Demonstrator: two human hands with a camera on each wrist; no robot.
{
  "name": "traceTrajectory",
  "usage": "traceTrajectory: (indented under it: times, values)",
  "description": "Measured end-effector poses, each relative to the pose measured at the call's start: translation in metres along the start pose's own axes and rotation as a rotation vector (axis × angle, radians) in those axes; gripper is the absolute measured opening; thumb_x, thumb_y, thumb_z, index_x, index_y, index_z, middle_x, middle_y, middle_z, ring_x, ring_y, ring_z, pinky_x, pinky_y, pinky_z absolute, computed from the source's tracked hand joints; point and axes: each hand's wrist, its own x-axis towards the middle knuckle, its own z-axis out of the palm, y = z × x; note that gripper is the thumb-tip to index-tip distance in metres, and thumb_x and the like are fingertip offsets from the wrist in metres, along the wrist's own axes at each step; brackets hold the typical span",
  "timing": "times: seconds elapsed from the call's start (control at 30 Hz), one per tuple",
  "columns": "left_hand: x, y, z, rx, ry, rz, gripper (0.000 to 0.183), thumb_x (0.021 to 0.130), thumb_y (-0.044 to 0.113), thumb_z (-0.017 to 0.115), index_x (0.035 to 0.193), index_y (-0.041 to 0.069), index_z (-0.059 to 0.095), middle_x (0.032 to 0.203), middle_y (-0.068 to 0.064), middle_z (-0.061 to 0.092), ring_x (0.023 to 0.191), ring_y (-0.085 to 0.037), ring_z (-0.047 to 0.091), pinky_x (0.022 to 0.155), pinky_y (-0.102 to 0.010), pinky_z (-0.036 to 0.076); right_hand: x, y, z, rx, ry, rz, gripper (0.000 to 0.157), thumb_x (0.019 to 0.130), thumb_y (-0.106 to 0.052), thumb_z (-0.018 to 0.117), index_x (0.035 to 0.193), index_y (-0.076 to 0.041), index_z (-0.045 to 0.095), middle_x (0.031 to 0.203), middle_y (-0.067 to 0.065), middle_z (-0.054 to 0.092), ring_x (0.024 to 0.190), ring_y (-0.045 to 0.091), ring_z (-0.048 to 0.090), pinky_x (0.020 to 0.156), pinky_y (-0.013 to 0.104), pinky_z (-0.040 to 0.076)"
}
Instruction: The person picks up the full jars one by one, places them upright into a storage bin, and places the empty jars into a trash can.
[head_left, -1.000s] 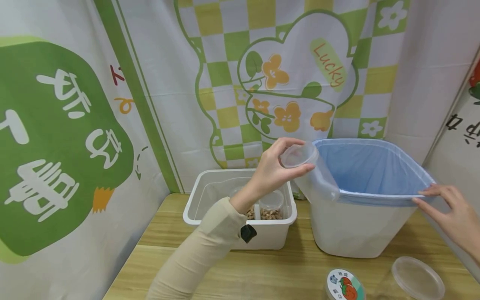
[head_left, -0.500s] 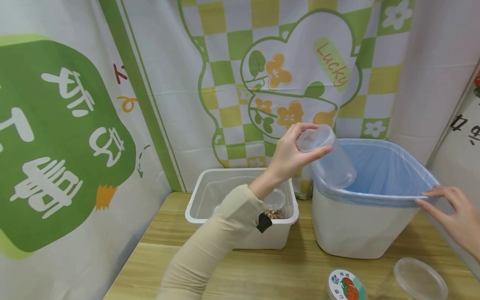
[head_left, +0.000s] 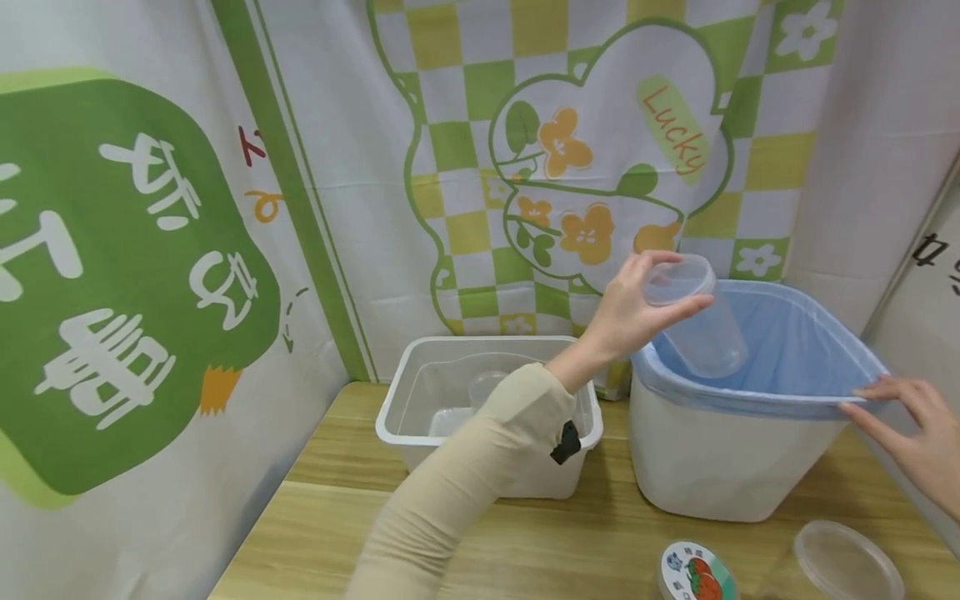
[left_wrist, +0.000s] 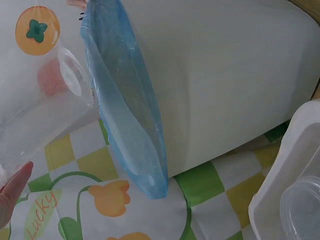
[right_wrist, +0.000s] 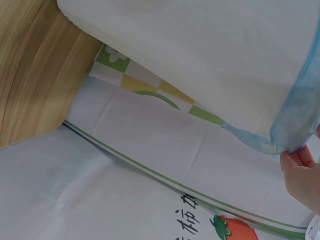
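Observation:
A clear plastic jar (head_left: 708, 342) tilts over the near left part of a white trash bin (head_left: 712, 467). My left hand (head_left: 624, 310) grips it near its upper end, thumb on the near side. In the left wrist view the jar (left_wrist: 42, 112) looks see-through, and only part of my hand (left_wrist: 12, 195) shows. A blue bag (head_left: 795, 346) lines the bin and folds over its rim. At the bin's right corner my right hand (head_left: 911, 429) pinches the folded bag edge and rim between thumb and fingers, as the right wrist view also shows.
Left of the bin stands a white plastic tub (head_left: 408, 392) with clear containers inside, partly hidden by my left sleeve. At the front of the wooden table (head_left: 570, 533) are a jar with a tomato label (head_left: 697, 573) and a clear round-topped container (head_left: 847, 560). Printed cloth surrounds the table.
My left hand has carried the jar rightward, from beside the bin's left rim to over its opening. My right hand keeps its hold on the rim. The view has shifted slightly left.

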Motion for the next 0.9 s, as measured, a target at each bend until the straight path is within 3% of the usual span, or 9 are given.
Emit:
traceTrajectory:
  times: [0.43, 0.77, 0.9]
  values:
    - [0.001, -0.011, 0.021, 0.02, -0.051, -0.034, 0.051, 0.078, 0.031, 0.068, 0.12, 0.013, 0.047, 0.122, -0.002, 0.041, 0.105, -0.007, 0.046, 0.078, -0.015, 0.04, -0.002, -0.003, 0.0, -0.019, -0.002, -0.007, 0.028, 0.074, 0.004, 0.066, 0.085, -0.019, 0.057, 0.1, -0.031, 0.04, 0.108, -0.014, 0.029, 0.095, 0.007, 0.015]
    - [0.005, -0.018, 0.028, 0.039, -0.144, -0.081, 0.052, 0.078, 0.032, 0.067, 0.122, 0.014, 0.046, 0.125, -0.002, 0.039, 0.109, -0.008, 0.043, 0.081, -0.017, 0.04, -0.001, -0.002, -0.001, -0.017, 0.007, -0.021, 0.041, 0.074, 0.004, 0.065, 0.09, -0.031, 0.054, 0.1, -0.031, 0.04, 0.109, -0.014, 0.029, 0.096, 0.007, 0.015]
    - [0.009, -0.019, 0.031, 0.064, -0.178, -0.08, 0.052, 0.077, 0.032, 0.068, 0.122, 0.014, 0.047, 0.122, -0.003, 0.041, 0.11, -0.008, 0.043, 0.082, -0.016, 0.039, -0.002, 0.0, -0.001, -0.017, 0.003, -0.01, 0.04, 0.074, 0.004, 0.065, 0.09, -0.03, 0.054, 0.101, -0.03, 0.04, 0.109, -0.014, 0.029, 0.096, 0.007, 0.015]
